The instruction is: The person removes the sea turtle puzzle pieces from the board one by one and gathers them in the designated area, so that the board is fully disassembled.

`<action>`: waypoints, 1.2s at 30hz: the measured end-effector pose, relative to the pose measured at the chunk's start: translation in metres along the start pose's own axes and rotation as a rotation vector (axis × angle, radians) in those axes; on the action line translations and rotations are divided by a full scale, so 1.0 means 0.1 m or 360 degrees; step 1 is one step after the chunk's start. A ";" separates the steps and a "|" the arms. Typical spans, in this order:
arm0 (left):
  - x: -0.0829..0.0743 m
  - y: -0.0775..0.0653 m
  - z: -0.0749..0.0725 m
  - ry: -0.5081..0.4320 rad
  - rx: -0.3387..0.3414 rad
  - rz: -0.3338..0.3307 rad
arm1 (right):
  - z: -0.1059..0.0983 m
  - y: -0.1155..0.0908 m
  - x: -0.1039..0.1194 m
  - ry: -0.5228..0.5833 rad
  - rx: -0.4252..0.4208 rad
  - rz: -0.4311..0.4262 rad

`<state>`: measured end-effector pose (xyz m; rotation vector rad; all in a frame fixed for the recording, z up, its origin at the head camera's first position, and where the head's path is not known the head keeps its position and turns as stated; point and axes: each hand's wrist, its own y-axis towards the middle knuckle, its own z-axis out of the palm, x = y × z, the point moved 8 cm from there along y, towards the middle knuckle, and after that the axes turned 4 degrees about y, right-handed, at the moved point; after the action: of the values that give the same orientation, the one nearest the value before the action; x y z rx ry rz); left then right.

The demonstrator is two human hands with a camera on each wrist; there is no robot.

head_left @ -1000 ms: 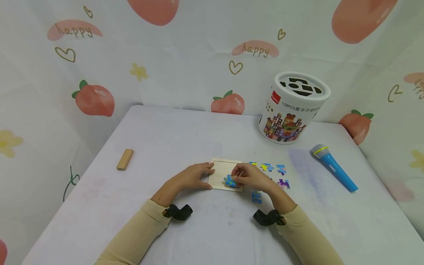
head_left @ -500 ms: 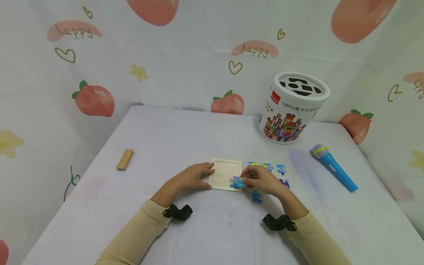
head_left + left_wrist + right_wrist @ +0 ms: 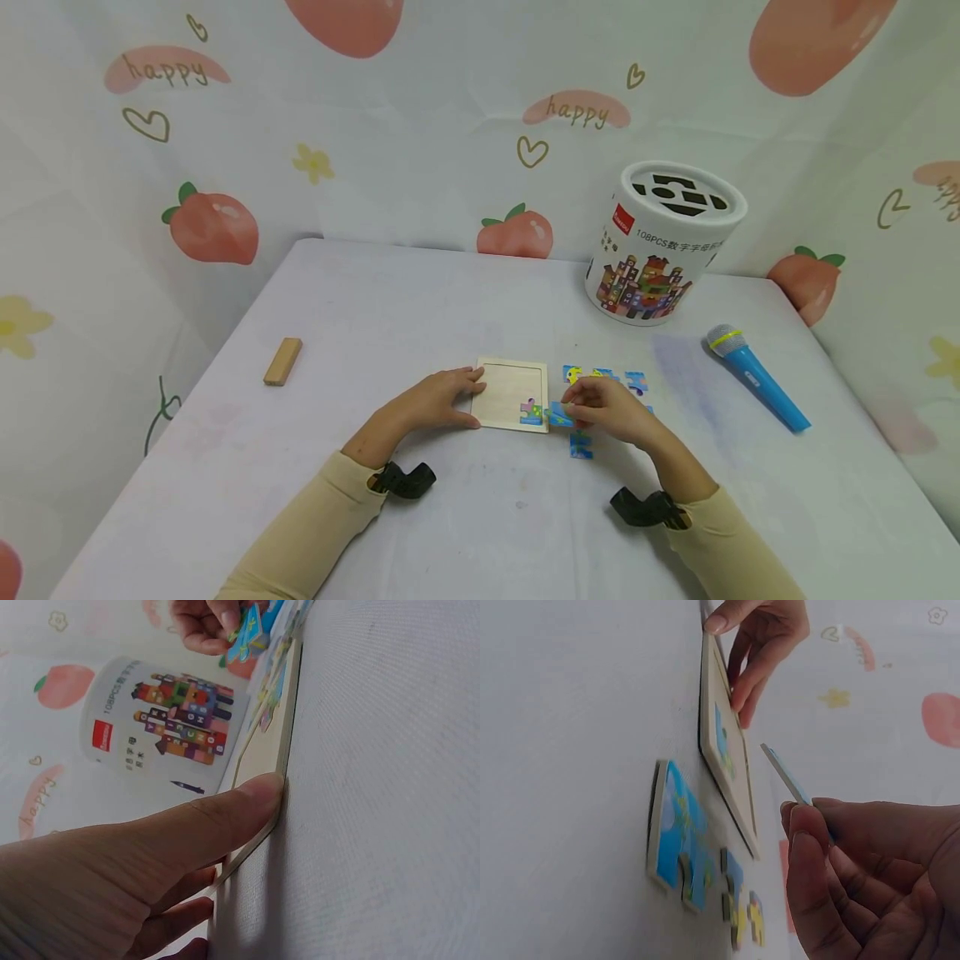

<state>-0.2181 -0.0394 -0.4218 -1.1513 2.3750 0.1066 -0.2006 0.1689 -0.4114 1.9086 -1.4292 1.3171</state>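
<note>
My left hand [image 3: 435, 398] rests its fingertips and thumb on the left side of a shallow wooden puzzle tray [image 3: 498, 392]. The thumb lies along the tray's rim in the left wrist view. One blue, pink and green puzzle piece [image 3: 531, 412] sits in the tray's lower right corner. Just right of the tray, my right hand [image 3: 611, 410] pinches a blue puzzle piece [image 3: 559, 414] between thumb and fingers. That piece is tilted and raised above the table in the right wrist view [image 3: 789, 776]. Loose puzzle pieces [image 3: 581, 446] lie around and partly behind this hand.
A large white toy-block bucket [image 3: 663, 246] stands at the back right. To its front lies a blue toy microphone [image 3: 761, 383]. A wooden block [image 3: 283, 361] is at the far left. A printed curtain [image 3: 420, 125] hangs behind the table.
My right hand has moved rightward from over the tray, carrying the blue puzzle piece past the tray's right edge. The corner piece in the tray has come into view. My left hand stays put.
</note>
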 end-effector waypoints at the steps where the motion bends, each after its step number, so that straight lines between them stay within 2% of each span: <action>1: 0.00 0.00 0.00 -0.0002 0.0003 -0.0002 | -0.01 -0.01 -0.02 0.0011 -0.0002 0.0014; 15: 0.02 0.01 0.01 0.0006 0.0003 0.0010 | -0.17 -0.17 -0.15 0.0047 -0.0063 0.0167; 24: 0.01 0.01 0.01 -0.0001 0.0001 0.0005 | -0.26 -0.25 -0.31 0.0017 -0.0077 0.0172; 36: 0.01 0.00 0.00 0.0004 -0.0005 0.0003 | -0.31 -0.36 -0.41 0.0054 -0.0106 0.0196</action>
<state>-0.2187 -0.0402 -0.4226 -1.1511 2.3790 0.1096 -0.1828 0.2276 -0.4247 1.7725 -1.5754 1.3327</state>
